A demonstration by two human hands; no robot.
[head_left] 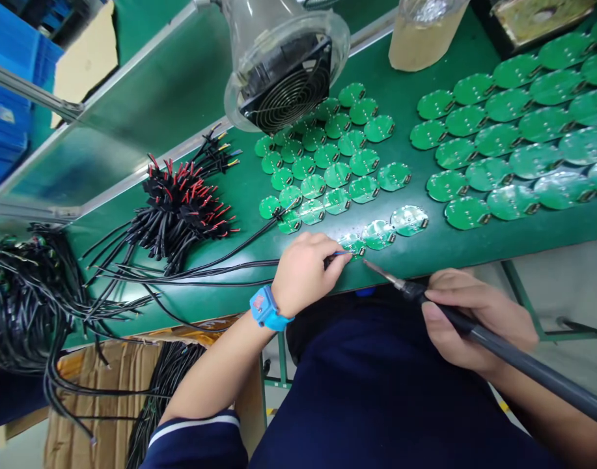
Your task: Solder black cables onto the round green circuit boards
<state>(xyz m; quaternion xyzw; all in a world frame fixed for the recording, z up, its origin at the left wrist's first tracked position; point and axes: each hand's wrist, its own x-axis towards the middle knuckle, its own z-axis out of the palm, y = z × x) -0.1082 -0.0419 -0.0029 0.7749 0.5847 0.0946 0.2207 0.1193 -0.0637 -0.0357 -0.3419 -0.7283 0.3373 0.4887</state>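
My left hand pinches a thin black wire at the table's front edge, its tip reaching a round green circuit board. My right hand is shut around the black handle of a soldering iron. The iron's metal tip points left toward that board and stops just short of it. Several finished-looking boards lie nearby, such as one to the right. My left fingers hide part of the nearest board.
Rows of round green boards cover the green bench. A bundle of black wires with red ends lies left, with a black cable heap beyond. A fume fan stands behind the boards, beside a liquid-filled jar.
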